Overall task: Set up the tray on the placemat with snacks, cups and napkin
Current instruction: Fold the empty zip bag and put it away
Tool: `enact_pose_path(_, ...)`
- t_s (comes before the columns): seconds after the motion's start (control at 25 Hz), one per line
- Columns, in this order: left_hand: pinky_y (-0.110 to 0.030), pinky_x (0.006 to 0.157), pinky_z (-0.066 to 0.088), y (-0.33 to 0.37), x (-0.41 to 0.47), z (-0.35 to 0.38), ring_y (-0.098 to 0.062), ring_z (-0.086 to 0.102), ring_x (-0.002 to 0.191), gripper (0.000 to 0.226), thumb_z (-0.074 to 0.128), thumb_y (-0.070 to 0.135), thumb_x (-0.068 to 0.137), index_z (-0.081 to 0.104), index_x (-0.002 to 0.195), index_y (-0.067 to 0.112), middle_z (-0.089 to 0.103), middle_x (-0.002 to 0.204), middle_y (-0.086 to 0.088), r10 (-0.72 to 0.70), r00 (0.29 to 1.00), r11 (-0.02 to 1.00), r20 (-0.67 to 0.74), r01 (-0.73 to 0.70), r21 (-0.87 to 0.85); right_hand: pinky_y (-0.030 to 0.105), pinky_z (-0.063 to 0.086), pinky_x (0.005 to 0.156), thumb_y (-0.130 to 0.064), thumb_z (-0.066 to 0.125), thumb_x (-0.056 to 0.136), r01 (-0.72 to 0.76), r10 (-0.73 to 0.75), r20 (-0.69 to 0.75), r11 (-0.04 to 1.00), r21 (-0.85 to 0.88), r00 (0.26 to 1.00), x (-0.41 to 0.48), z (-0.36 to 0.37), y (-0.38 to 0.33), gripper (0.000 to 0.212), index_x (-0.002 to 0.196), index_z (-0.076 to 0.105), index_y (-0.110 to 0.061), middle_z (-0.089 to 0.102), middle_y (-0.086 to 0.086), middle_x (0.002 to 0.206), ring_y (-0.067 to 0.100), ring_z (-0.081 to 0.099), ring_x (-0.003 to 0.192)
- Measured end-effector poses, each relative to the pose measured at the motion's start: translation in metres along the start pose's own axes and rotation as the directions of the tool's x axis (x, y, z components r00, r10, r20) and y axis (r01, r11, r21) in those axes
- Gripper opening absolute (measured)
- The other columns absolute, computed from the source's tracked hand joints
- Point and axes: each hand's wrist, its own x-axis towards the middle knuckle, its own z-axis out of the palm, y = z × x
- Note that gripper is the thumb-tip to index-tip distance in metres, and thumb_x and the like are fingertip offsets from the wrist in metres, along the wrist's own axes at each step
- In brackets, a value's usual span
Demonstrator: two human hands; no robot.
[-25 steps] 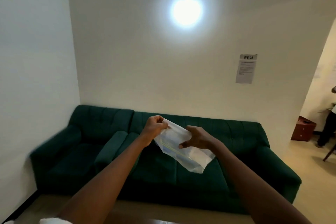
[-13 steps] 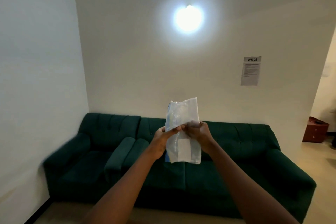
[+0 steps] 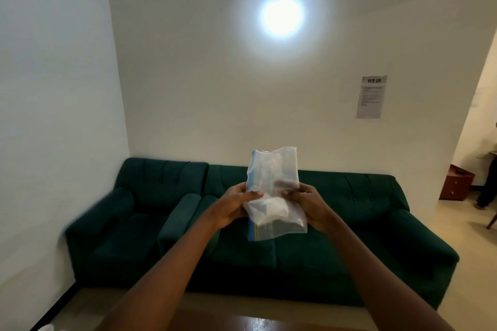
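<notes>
**Clear bag held upright between both hands, in front of the green sofa**

Head view: both bare forearms reach forward and up from the bottom of the frame, and the hands meet at the middle of the picture. Between them is a clear, crinkled plastic zip bag with a blue strip down its left edge. Its long axis runs close to vertical, leaning slightly, with one short end pointing up toward the wall and the other hanging down below the hands. Something white and folded shows through the lower half; what it is cannot be told.

The left hand has its fingers closed on the bag's left edge about halfway along, thumb across the front. The right hand grips the right edge at the same height, fingers curled behind the plastic and thumb on the front. The bag is in the air, touching nothing but the two hands.

Behind it stands a dark green tufted fabric sofa against a white wall. A round glowing wall lamp shines above, and a grey printed paper notice headed "WS 08" hangs to the right. A glossy brown wooden table edge shows at the bottom. Beyond the doorway at far right sits a small reddish-brown wooden cabinet.
</notes>
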Motion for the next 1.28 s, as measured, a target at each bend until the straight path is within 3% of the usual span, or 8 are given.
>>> enact_pose_path(0.32,-0.027,0.058,0.060,0.005,0.012,0.014,-0.019,0.066,0.074,0.042,0.039,-0.013,0.094,0.068,0.115,0.008,0.070,0.095,-0.009,-0.172,0.977,0.968,-0.125,0.144,-0.204,0.036,0.066,0.065,0.021,0.050,0.090,0.037,-0.012,-0.113,0.976,0.215,0.993,-0.004,-0.008,0.012,0.040,0.093,0.081,-0.003,0.077,0.020,0.097,0.028,0.078,0.076)
enact_pose_path(0.48,-0.035,0.064,0.061,-0.003,0.013,0.016,-0.028,0.070,0.074,0.026,0.038,0.007,0.100,0.064,0.105,0.002,0.073,0.091,-0.015,-0.262,0.953,0.844,-0.150,0.151,-0.515,0.032,0.065,0.064,0.027,0.037,0.088,0.072,-0.027,-0.155,0.955,0.289,0.988,-0.009,-0.013,0.017,0.054,0.079,0.080,-0.004,0.078,0.015,0.094,0.026,0.078,0.078)
enact_pose_path(0.6,-0.042,0.096,0.061,-0.022,0.006,0.036,-0.039,0.070,0.108,0.069,0.054,0.049,0.100,0.053,0.131,-0.012,0.066,0.134,-0.027,-0.232,0.971,0.696,-0.052,0.128,-0.706,0.029,0.064,0.067,0.029,0.036,0.082,0.197,-0.128,-0.309,0.959,0.205,0.942,-0.009,-0.017,0.020,0.057,0.071,0.081,-0.004,0.080,0.014,0.103,0.027,0.079,0.093)
enact_pose_path(0.76,-0.050,0.123,0.040,-0.051,0.008,0.076,-0.036,0.060,0.135,0.106,0.068,0.082,0.076,0.053,0.147,0.006,0.062,0.144,-0.020,-0.146,0.987,0.814,0.068,0.159,-0.559,0.031,0.063,0.070,0.028,0.032,0.069,0.242,-0.293,-0.361,0.954,-0.179,0.885,-0.021,-0.021,0.034,0.055,0.077,0.080,0.003,0.077,0.009,0.112,0.027,0.071,0.108)
enact_pose_path(0.96,-0.068,0.087,0.058,-0.032,0.029,0.058,-0.046,0.073,0.107,0.116,0.083,0.086,0.047,0.044,0.127,0.013,0.071,0.119,-0.022,-0.299,0.952,0.860,-0.063,0.240,-0.450,0.041,0.062,0.084,0.029,0.025,0.056,0.199,-0.325,-0.223,0.871,-0.449,0.919,-0.044,-0.046,0.031,0.065,0.066,0.079,-0.005,0.076,0.011,0.113,0.032,0.064,0.117)
enact_pose_path(1.08,-0.063,0.085,0.060,-0.028,0.037,0.049,-0.045,0.069,0.114,0.124,0.082,0.086,0.048,0.030,0.146,0.031,0.062,0.132,-0.022,-0.397,0.918,0.900,0.012,0.391,-0.189,0.031,0.059,0.079,0.033,0.030,0.061,0.143,-0.273,-0.150,0.811,-0.567,0.950,-0.059,-0.057,0.026,0.064,0.063,0.077,-0.010,0.074,0.015,0.115,0.032,0.064,0.117)
enact_pose_path(1.2,-0.045,0.091,0.060,-0.039,0.038,0.058,-0.029,0.071,0.105,0.098,0.086,0.062,0.066,0.052,0.137,0.005,0.072,0.127,-0.019,-0.432,0.898,0.897,0.079,0.419,0.137,0.046,0.059,0.094,0.033,0.034,0.073,0.108,-0.228,-0.122,0.786,-0.609,0.966,-0.070,-0.062,0.023,0.055,0.064,0.075,-0.002,0.073,0.023,0.114,0.038,0.066,0.114)
enact_pose_path(1.28,-0.040,0.084,0.061,-0.056,0.038,0.070,-0.026,0.072,0.093,0.053,0.085,0.026,0.078,0.068,0.123,0.004,0.073,0.123,-0.022,-0.412,0.911,0.905,0.036,0.404,0.136,0.049,0.058,0.098,0.033,0.035,0.074,0.090,-0.227,-0.161,0.801,-0.592,0.960,-0.079,-0.066,0.026,0.049,0.073,0.076,0.006,0.073,0.026,0.113,0.039,0.067,0.114)
